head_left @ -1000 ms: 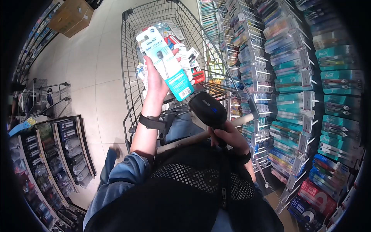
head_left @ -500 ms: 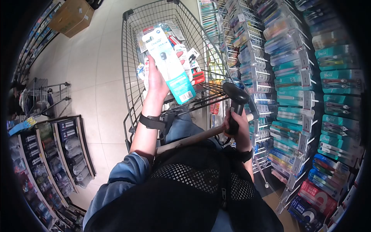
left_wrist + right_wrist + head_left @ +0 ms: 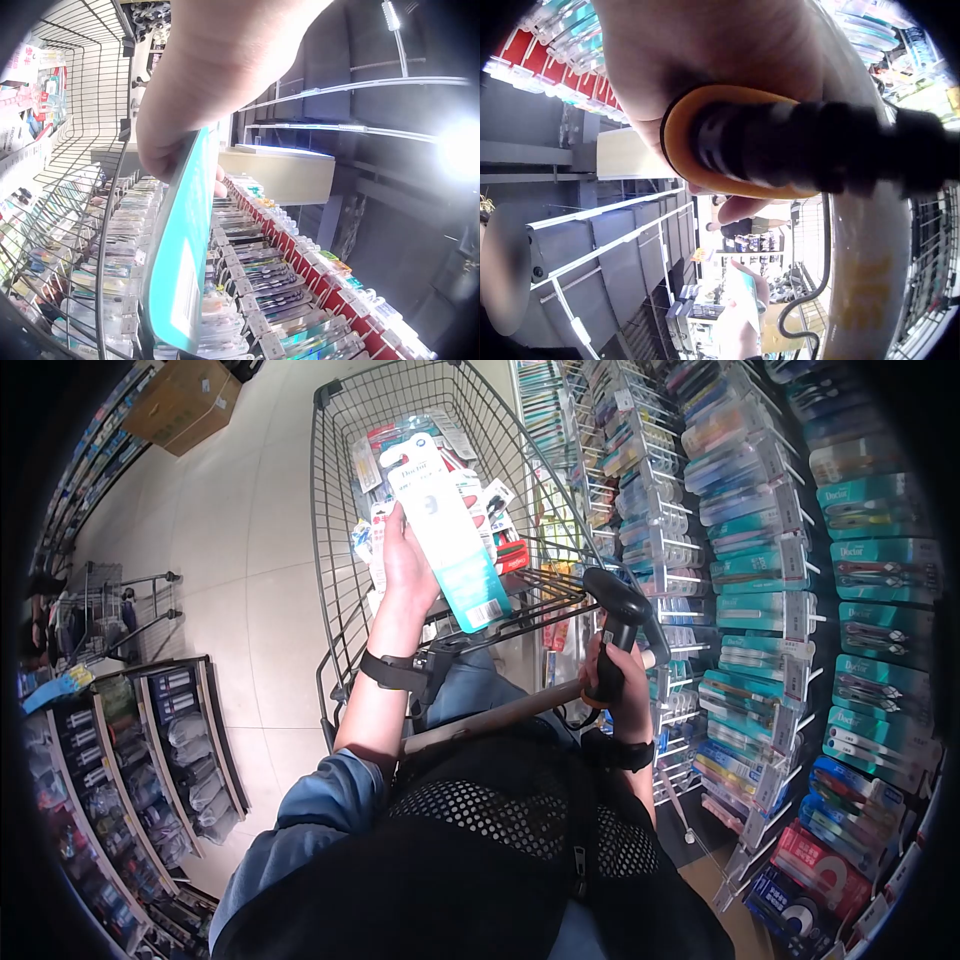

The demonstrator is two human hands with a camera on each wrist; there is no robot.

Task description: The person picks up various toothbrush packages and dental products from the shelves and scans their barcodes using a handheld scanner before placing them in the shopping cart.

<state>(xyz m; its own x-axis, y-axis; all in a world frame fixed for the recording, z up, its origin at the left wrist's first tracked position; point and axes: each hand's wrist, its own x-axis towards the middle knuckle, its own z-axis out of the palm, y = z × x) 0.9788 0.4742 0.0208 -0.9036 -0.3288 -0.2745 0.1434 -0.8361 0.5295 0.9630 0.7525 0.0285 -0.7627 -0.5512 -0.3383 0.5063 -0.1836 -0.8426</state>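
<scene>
My left hand holds a long white and teal carded blister pack marked "Doctor", with a hanging hole at its top. The thumb lies along its left edge and fingertips show at its right edge. In the left wrist view the pack is seen edge-on below the hand. My right hand grips the handle of a black handheld scanner near the right end of the cart's push bar. An orange ring rounds the handle's base, from which a black ribbed piece runs out.
Several packaged goods lie in the wire shopping cart beyond the left hand. Hooks of toothbrush packs line the right side. A low shelf, another cart and a cardboard box are at left.
The right hand has swung the scanner from above the push bar toward the right, its head now turned away. The left hand and pack have shifted slightly right.
</scene>
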